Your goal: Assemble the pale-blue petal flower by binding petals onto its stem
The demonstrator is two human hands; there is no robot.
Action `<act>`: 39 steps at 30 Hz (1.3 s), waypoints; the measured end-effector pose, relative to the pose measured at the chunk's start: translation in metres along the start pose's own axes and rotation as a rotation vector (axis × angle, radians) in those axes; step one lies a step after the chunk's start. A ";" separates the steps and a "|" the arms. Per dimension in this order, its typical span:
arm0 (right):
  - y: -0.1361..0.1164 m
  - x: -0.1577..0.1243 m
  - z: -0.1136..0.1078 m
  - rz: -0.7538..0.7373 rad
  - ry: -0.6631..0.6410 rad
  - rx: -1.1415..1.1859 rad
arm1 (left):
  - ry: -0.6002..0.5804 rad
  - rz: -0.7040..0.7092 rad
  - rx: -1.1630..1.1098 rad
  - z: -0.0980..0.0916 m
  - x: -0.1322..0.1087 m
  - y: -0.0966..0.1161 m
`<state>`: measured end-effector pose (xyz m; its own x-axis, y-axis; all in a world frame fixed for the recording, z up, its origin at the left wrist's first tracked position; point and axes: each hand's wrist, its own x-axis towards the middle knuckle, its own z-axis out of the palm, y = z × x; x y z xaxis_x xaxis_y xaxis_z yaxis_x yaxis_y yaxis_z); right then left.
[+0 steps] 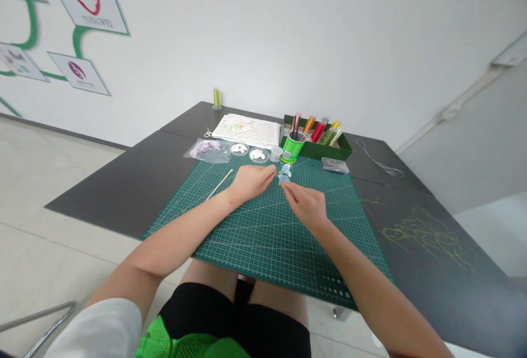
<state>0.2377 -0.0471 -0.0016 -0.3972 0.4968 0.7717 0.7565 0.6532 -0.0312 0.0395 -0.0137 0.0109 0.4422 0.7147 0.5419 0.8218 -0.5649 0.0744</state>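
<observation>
Both my hands meet over the far middle of a green cutting mat point(263, 237). My left hand point(250, 181) is closed in a pinch on a small pale blue flower-like piece point(285, 172) with a thin green stem. My right hand point(307, 204) is also pinched, its fingertips touching the lower end of the same piece. The piece is held just above the mat, in front of a green cup point(292, 148).
A thin white stick point(219, 184) lies on the mat's left. Behind the mat are a plastic bag point(207, 150), small round dishes point(249, 152), a white mesh sheet point(247, 130), a green tray of glitter tubes point(325, 141), a clear box point(335, 165) and tangled yellow-green thread point(424, 234) at right.
</observation>
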 end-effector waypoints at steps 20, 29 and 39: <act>0.030 0.018 -0.021 0.347 -0.190 0.300 | 0.048 0.380 -0.069 0.006 -0.006 0.004; 0.039 0.023 -0.025 0.343 -0.339 0.485 | -0.001 0.478 -0.010 0.005 -0.006 0.008; 0.051 0.021 -0.017 0.495 -0.334 0.582 | 0.009 0.491 -0.113 0.001 -0.008 0.013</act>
<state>0.2765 -0.0132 0.0240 -0.2914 0.8877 0.3565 0.5314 0.4601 -0.7113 0.0471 -0.0261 0.0066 0.7633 0.3503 0.5429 0.4734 -0.8750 -0.1010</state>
